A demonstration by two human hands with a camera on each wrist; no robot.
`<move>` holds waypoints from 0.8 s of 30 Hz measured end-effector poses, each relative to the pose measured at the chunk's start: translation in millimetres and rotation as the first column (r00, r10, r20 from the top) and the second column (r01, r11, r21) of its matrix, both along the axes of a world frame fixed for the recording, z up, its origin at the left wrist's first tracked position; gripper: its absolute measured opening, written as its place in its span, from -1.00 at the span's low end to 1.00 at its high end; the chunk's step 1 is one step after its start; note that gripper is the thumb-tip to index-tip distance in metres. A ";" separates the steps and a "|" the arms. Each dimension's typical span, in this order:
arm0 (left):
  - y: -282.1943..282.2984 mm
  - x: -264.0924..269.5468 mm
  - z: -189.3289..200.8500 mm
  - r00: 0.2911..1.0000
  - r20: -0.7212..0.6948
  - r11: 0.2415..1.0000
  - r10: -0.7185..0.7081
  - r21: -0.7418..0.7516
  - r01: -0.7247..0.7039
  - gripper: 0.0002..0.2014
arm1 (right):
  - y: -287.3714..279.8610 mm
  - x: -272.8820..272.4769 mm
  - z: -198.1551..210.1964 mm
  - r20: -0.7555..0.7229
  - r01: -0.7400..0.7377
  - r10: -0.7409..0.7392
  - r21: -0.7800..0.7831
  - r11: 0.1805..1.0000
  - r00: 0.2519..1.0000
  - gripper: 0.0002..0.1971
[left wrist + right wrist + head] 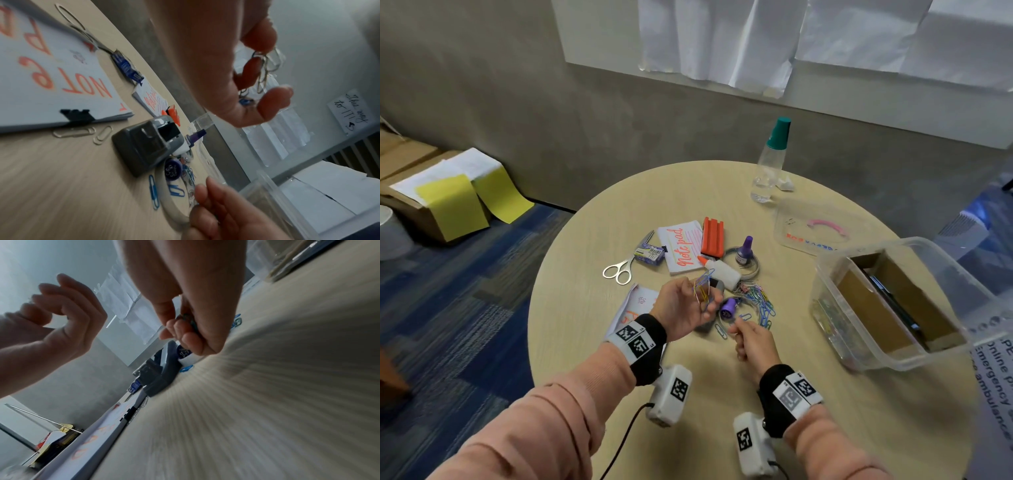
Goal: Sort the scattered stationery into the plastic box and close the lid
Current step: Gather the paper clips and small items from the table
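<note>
My left hand [697, 301] is raised a little above the table, palm up, and holds a bunch of coloured paper clips [702, 291] in its curled fingers [257, 71]. Just right of it my right hand [738, 330] is down at the table, its fingers [185, 334] pinching clips at the edge of the loose paper clip pile [763, 305]. The clear plastic box [825, 308] stands open at the right with a cardboard insert inside. Its lid [818, 226] with a pink handle lies flat behind it.
Scissors [619, 269], a staple box [650, 255], a note pad [681, 250], an orange block [712, 236], a glue bottle [722, 270], a purple ink bottle [746, 250] in a tape ring, a purple stamp [729, 308] and a grey stapler [148, 146] lie mid-table. A water bottle [770, 161] stands at the back.
</note>
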State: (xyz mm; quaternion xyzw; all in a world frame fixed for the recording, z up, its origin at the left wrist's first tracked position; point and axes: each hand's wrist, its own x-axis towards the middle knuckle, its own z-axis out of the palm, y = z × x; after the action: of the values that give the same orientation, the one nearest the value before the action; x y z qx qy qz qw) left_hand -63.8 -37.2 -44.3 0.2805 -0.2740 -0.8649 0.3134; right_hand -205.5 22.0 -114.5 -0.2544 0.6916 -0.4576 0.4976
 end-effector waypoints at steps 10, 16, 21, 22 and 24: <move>6.4 -2.5 -2.0 0.948 0.318 0.987 -0.019 -0.143 0.068 -0.59 | -1.2 10.4 19.1 0.452 0.103 -0.110 0.039 0.994 0.885 -0.57; 18.7 -13.8 -5.0 0.536 0.828 0.601 0.166 -0.515 0.611 -0.58 | -4.8 17.1 28.1 0.773 0.139 -0.110 0.028 0.990 0.625 -0.49; 13.4 -12.2 6.3 0.543 0.762 0.586 0.353 -0.632 0.506 -0.67 | -2.2 12.7 23.1 0.759 0.138 -0.208 0.155 0.978 0.617 -0.71; 8.8 -8.7 6.0 0.519 0.742 0.620 0.425 -0.656 0.430 -0.70 | -1.3 9.5 21.8 0.740 0.135 -0.220 0.174 0.976 0.636 -0.67; -1.6 2.2 1.7 0.413 0.741 0.671 0.530 -0.664 0.330 -0.75 | -0.1 2.5 21.9 0.653 0.124 -0.217 0.187 0.975 0.726 -0.62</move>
State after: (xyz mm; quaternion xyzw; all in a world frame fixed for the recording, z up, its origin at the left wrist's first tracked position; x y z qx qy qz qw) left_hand -61.6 -38.8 -42.6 0.5655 -0.6980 -0.3578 0.2550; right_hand -202.9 21.9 -92.6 0.0245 0.5154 -0.5160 0.6837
